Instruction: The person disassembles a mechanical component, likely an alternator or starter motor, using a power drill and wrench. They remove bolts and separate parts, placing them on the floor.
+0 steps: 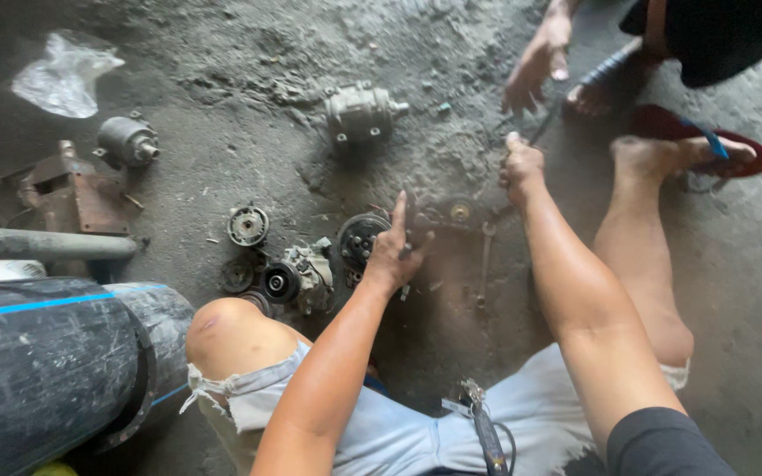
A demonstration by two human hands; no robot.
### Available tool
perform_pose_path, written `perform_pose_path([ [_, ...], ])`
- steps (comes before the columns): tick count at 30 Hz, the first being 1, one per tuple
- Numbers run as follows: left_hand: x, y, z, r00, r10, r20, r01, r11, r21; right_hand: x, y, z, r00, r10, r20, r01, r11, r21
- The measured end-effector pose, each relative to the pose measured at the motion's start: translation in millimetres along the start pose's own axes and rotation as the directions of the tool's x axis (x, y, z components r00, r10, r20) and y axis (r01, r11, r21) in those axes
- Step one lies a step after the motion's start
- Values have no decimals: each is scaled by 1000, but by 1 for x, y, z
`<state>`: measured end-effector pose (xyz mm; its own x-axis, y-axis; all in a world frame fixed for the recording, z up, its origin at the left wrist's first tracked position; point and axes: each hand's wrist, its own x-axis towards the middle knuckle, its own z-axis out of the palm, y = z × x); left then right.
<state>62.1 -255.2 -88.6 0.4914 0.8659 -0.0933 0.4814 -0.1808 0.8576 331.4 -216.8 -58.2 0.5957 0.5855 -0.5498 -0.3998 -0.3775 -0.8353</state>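
My left hand rests on a round dark clutch disc lying on the dirty floor, fingers spread over its right edge. My right hand is closed around a thin dark tool farther out, beside a small pulley hub. Another person's hand reaches down just beyond my right hand, touching the same tool. A wrench lies between my arms.
A grey compressor body sits ahead. Smaller pulleys and a metal part lie left of the disc, with a round plate. A black pipe and rusty parts are at left. The other person's sandalled foot is at right.
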Motion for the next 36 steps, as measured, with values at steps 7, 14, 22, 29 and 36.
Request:
perform_pose_path([
  [7, 1, 2, 3, 1000, -21, -8, 22, 999, 44, -58, 53, -44, 979, -21, 202, 72, 965, -250],
  [14, -1, 12, -1, 992, -121, 30, 120, 992, 38, -119, 167, -79, 975, 30, 218, 210, 171, -963],
  [22, -4, 10, -1, 996, -92, 15, 91, 996, 18, -108, 97, -53, 953, -271, 137, 207, 250, -946],
  [29, 2, -5, 8, 996, -90, 12, 88, 990, 115, -176, 2, 24, 610, -484, 628, 620, -201, -758],
  [36, 0, 11, -1, 983, -178, 50, 170, 977, 131, -173, 2, 40, 462, -398, 792, 647, -460, -609],
])
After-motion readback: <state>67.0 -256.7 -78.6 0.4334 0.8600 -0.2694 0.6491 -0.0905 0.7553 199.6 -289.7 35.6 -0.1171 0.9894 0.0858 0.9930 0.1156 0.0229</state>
